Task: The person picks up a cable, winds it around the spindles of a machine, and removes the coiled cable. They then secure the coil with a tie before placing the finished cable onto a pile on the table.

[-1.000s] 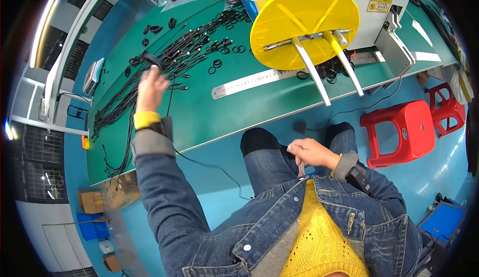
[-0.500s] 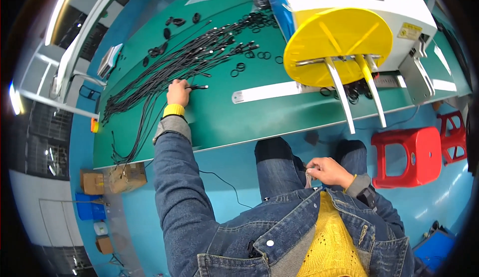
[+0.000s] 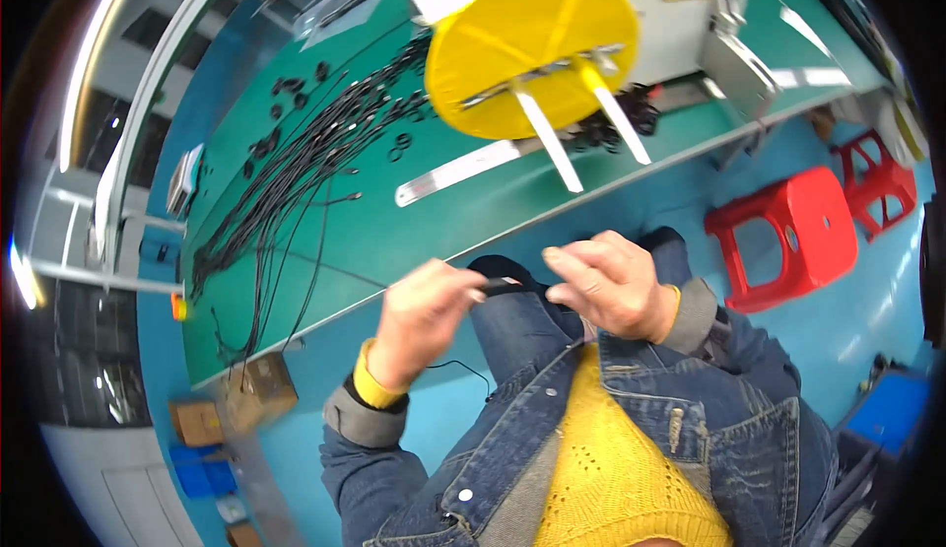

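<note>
My left hand (image 3: 424, 315) pinches a black cable by its plug end (image 3: 501, 287), above my lap. The plug points right and the cable trails back left toward the table. My right hand (image 3: 613, 286) is just right of the plug, not touching it, with thumb and fingers apart and nothing visible between them. A bundle of black cables (image 3: 286, 168) lies along the left of the green table (image 3: 384, 237). Black rings (image 3: 398, 148) lie by the plug ends of the bundle.
A white machine (image 3: 680, 25) with a yellow disc (image 3: 532, 54) and two rods overhangs the table. A metal ruler (image 3: 453, 172) lies in front of it. Red stools (image 3: 788, 237) stand at right. Cardboard boxes (image 3: 261, 394) and a blue bin (image 3: 204, 471) stand on the floor at left.
My left hand has come from the table to above my lap, with a cable in it. My right hand has risen from my lap toward it. The view has shifted right.
</note>
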{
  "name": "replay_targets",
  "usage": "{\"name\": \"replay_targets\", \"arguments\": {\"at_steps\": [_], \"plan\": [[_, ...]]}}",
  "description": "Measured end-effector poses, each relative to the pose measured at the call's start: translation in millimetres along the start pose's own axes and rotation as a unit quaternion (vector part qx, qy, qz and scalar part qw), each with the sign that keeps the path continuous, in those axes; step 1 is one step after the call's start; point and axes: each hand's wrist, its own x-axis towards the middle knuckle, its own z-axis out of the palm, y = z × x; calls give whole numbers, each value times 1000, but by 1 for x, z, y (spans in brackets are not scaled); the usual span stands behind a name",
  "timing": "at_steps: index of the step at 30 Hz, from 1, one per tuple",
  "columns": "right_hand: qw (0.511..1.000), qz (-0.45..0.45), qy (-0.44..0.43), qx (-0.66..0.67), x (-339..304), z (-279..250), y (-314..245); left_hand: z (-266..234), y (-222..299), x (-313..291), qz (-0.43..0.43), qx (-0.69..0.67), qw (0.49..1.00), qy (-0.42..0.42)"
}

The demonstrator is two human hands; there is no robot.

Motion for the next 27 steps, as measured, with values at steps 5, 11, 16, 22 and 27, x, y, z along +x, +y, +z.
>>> {"name": "replay_targets", "arguments": {"at_steps": [5, 11, 16, 22, 27], "plan": [[983, -112, 23, -146, 3, -54, 3, 31, 57, 42, -198, -303, 915, -176], [964, -117, -17, -236, 0, -86, 3, 43, 73, 74, -296, -482, 785, -253], [955, -76, -3, -285, -18, -87, 23, 60, 65, 56, -247, -374, 882, -146], [963, -56, -11, -264, -28, -88, 20, 66, 59, 30, -260, -353, 892, -110], [960, -51, -24, -273, -29, -97, 16, 73, 59, 34, -242, -359, 896, -98]]}}
